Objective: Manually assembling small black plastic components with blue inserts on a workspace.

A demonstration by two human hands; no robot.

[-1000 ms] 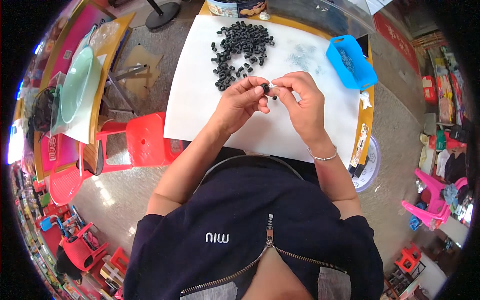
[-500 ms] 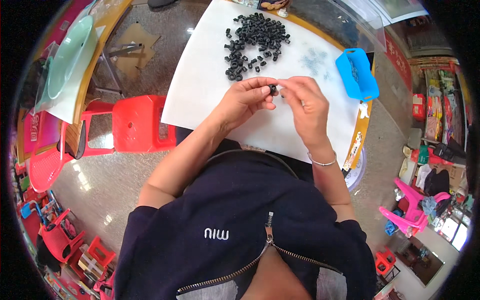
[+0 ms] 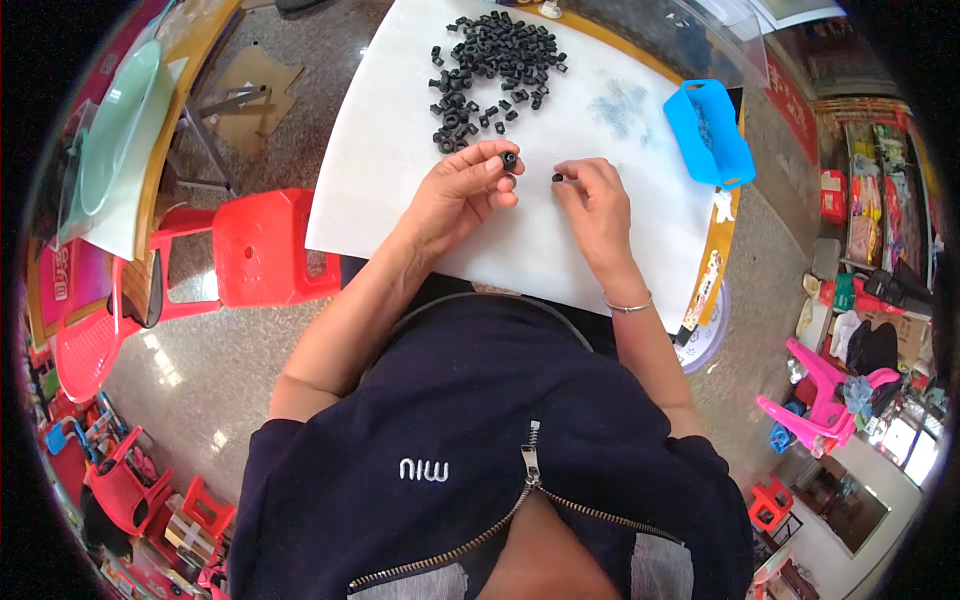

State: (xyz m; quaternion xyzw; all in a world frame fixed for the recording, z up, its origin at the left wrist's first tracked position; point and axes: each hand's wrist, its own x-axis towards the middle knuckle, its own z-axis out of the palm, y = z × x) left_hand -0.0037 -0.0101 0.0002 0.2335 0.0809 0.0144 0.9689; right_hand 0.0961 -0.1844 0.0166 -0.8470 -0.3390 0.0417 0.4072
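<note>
Brightly colored packaged goods [image 3: 866,220], displayed in tiers at right, mark what appears to be a small shop.

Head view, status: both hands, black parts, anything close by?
Left hand pinching a black part. Right hand apart, at a small black piece; grip unclear. Pile of black parts beyond left hand, blue basket farther right.

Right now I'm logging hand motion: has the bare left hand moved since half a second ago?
Yes, the left hand has moved slightly left, away from the blue plastic basket.
</note>
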